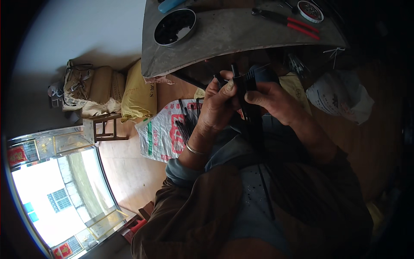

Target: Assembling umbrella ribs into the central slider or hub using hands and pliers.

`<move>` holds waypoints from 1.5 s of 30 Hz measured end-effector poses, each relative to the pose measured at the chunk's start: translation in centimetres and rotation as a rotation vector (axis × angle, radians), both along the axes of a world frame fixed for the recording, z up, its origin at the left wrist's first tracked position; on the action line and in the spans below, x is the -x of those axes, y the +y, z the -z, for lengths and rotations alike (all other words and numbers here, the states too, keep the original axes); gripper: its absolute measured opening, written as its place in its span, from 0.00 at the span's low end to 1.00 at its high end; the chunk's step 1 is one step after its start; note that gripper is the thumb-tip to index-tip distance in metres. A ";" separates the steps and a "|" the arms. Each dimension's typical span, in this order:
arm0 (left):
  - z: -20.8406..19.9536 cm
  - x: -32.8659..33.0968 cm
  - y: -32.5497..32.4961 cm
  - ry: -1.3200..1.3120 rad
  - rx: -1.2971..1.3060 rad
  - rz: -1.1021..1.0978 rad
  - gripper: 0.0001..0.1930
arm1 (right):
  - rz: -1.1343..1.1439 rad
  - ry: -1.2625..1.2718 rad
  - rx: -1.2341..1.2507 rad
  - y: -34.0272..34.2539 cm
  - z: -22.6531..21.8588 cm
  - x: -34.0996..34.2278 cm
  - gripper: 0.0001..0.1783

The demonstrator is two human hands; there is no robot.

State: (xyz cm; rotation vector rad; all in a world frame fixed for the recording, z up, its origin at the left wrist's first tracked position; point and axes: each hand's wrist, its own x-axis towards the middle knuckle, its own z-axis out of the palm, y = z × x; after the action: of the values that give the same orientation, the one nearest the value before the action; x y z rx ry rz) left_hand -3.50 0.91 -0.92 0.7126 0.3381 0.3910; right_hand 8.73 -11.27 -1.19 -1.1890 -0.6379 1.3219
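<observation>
In front of my lap I hold a bundle of thin black rods or strips (pixel 255 129), tips upward, with long ends trailing over my lap. My right hand (pixel 276 101) is closed around the bundle, its thumb pressed on the side. Close beside it, my left hand (pixel 219 101) is closed with the thumb against a short dark cylindrical piece (pixel 235 70). Shadow hides how this piece meets the bundle. More black rods (pixel 185 123) lie on a printed white plastic sack (pixel 157 134) to the left.
A grey table (pixel 228 32) stands ahead, with a bowl (pixel 183 32) of small black pieces, red-handled pliers (pixel 302 28) and a round white lid (pixel 311 20) of tiny parts. Filled sacks (pixel 139 93) and a wooden stool (pixel 105 128) are left; a plastic bag (pixel 338 97) sits right.
</observation>
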 end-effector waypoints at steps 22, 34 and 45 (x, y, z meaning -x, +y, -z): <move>-1.2 1.0 1.6 0.058 -0.222 0.120 0.11 | 0.321 -0.049 -0.240 0.9 -2.0 2.8 0.17; -1.1 0.8 1.2 0.039 -0.222 0.102 0.08 | 0.239 0.095 -0.250 0.9 -1.2 2.2 0.22; -1.3 -0.9 5.1 -0.167 -0.002 -0.134 0.19 | 0.244 0.092 -0.197 1.2 -1.5 2.1 0.20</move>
State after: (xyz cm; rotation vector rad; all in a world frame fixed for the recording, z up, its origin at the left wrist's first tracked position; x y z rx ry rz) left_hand -2.64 5.97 0.41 0.6562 0.2284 0.5744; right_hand 6.62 -10.11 0.31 -1.0047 -0.5257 1.0761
